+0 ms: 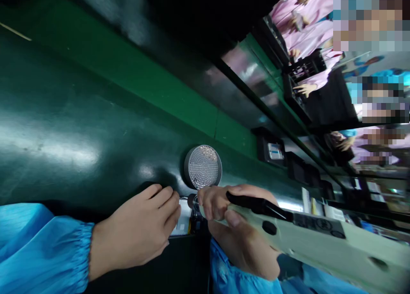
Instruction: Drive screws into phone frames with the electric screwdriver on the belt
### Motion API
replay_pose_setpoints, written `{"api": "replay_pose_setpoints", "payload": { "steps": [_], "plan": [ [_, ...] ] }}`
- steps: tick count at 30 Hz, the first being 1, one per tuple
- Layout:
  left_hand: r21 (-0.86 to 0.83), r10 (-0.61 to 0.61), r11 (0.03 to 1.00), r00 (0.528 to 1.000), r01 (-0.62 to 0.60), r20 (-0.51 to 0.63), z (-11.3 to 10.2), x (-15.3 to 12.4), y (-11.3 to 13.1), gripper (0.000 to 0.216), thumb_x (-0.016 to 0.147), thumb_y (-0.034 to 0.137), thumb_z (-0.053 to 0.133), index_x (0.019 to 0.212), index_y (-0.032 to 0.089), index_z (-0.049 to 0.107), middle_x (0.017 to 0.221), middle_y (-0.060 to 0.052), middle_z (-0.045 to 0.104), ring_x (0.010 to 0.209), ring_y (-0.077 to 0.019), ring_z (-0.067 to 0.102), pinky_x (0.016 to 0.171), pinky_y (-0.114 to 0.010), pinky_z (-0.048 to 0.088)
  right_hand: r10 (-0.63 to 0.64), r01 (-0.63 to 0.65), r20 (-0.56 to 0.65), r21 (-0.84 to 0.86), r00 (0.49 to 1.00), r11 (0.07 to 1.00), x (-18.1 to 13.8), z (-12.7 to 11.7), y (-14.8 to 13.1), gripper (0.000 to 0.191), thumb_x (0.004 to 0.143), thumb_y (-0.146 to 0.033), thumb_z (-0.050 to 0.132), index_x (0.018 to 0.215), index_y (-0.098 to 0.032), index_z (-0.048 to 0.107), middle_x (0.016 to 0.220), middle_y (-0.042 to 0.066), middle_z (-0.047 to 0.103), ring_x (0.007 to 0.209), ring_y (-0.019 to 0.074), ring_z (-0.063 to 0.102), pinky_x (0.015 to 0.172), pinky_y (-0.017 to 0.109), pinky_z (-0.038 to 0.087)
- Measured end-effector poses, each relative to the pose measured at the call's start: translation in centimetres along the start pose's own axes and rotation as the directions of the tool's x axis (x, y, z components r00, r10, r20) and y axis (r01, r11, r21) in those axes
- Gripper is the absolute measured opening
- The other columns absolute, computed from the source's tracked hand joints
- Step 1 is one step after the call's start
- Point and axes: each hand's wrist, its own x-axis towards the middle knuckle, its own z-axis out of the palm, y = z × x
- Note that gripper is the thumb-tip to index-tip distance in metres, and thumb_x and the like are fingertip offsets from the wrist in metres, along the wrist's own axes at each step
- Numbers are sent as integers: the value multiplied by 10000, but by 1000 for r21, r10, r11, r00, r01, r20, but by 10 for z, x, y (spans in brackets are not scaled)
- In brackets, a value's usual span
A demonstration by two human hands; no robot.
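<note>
My right hand [238, 225] is wrapped round a pale grey electric screwdriver [320, 238] with a black lever, its metal tip [193, 201] pointing left onto a small flat part [183, 220] at the table's near edge. My left hand [141, 232], fingers curled and pressed together, holds that small part steady beside the tip. A round silver dish with a dimpled mesh-like face [203, 167] sits on the dark green table [80, 127] just beyond both hands. Blue sleeves cover both arms.
A brighter green strip [153, 86] runs along the table's far side. Small black boxes [270, 148] stand to the right on it. Beyond, other people in pink and blue coats [312, 29] work at black trays.
</note>
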Motion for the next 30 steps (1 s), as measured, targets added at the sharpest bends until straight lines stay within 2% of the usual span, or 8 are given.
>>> {"api": "replay_pose_setpoints", "payload": {
  "steps": [6, 17, 24, 27, 30],
  "plan": [
    [10, 1, 1000, 1000, -1, -8, 1, 1, -1, 498, 866, 481, 639, 1182, 98, 684, 1171, -128, 679, 1082, -302, 555, 964, -429, 356, 14, -14, 11, 41, 1000, 999, 0, 0, 0, 284, 856, -168, 585, 1112, -291, 592, 671, -39, 528, 624, 137, 535, 670, 378, 486],
    [-7, -7, 1000, 1000, 7, 2, 0, 3, 1, 445, 886, 440, 619, 1164, 100, 688, 1161, -124, 684, 1063, -294, 564, 923, -419, 375, 50, -50, 0, 32, 999, 998, -2, 0, -2, 164, 864, -164, 606, 1000, -254, 612, 655, -46, 524, 609, 120, 534, 655, 367, 490],
    [1, -4, 1000, 1000, 4, -8, 1, 2, 0, 448, 905, 421, 596, 1191, 87, 678, 1179, -132, 677, 1084, -306, 547, 949, -438, 346, 72, -73, 13, 34, 997, 997, -4, 0, 1, 195, 860, -147, 599, 1020, -259, 603, 660, -45, 525, 613, 122, 536, 669, 377, 497],
    [-9, 4, 1000, 1000, -4, -20, 2, 0, 0, 475, 895, 454, 606, 1194, 93, 679, 1184, -128, 675, 1100, -316, 537, 969, -448, 328, 43, -44, 19, 30, 999, 999, -3, -3, -2, 242, 866, -159, 580, 1078, -275, 592, 663, -42, 530, 616, 129, 537, 673, 385, 498],
    [-22, -1, 1000, 1000, 1, -25, 2, -1, 0, 481, 895, 479, 598, 1189, 108, 684, 1165, -119, 683, 1086, -313, 541, 981, -450, 311, -72, 75, -75, 33, 995, 997, 10, -11, -5, 275, 852, -164, 553, 1108, -255, 591, 652, -39, 530, 590, 125, 526, 646, 362, 479]
  ]
}}
